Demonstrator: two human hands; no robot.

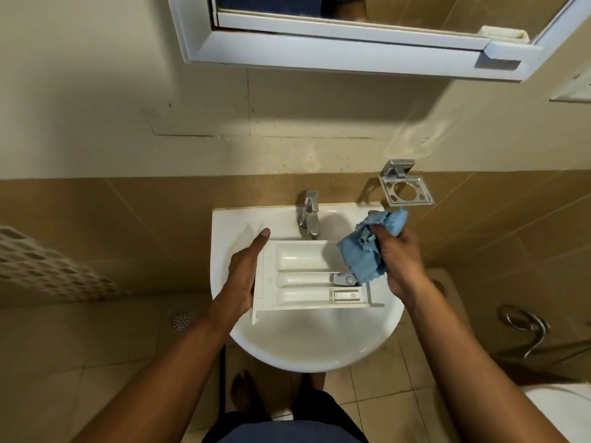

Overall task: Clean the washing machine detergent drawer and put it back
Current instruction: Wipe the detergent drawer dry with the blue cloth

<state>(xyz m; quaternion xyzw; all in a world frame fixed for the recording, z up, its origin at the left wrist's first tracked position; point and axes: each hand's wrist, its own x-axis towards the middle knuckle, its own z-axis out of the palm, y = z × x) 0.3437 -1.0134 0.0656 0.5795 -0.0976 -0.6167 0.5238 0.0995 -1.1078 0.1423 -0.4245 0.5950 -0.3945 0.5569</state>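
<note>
- Head view: fingers of our left hand (pixel 243 276) grip the white plastic detergent drawer (pixel 303 298) at its nine o'clock end.
- Fingers of our right hand (pixel 399 260) clutch a crumpled blue cloth (pixel 359 262) at its two o'clock corner.

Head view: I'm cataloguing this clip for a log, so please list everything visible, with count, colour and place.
sink: one, white, centre of view
tap: one, chrome, at the sink's back rim
detergent drawer: one, white, held over the sink, compartments up
cloth: one, blue, over the drawer's right end
wall holder: one, chrome, up right of the tap
mirror cabinet: one, white-framed, top of view
floor drain: one, metal, left of the sink
left hand: one, holds the drawer's left end
right hand: one, grips the cloth
</note>
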